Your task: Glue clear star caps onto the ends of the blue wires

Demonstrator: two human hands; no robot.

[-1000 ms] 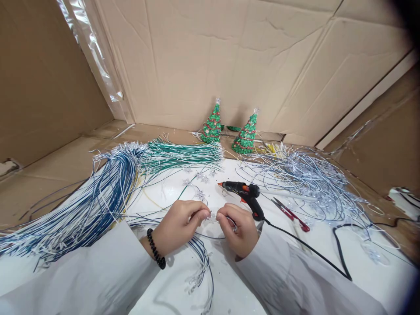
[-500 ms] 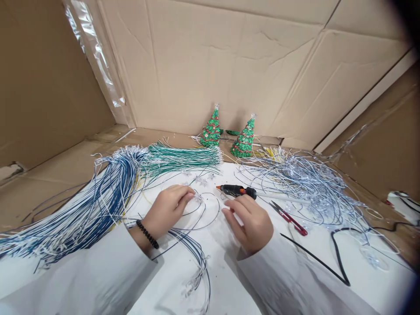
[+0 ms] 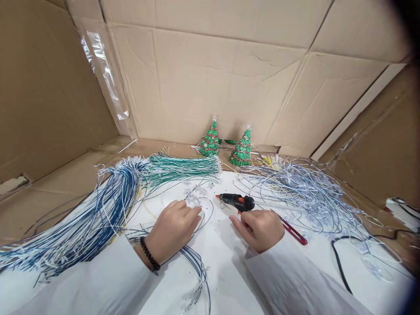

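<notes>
My right hand (image 3: 260,228) curls around the glue gun (image 3: 235,201) handle, nozzle pointing left; my left hand (image 3: 175,227) lies open, fingertips on a looped wire (image 3: 206,214).

Creased cardboard walls (image 3: 229,83) on three sides, clear tape strip (image 3: 108,87) at left seam, white tabletop (image 3: 223,258), even light.
</notes>
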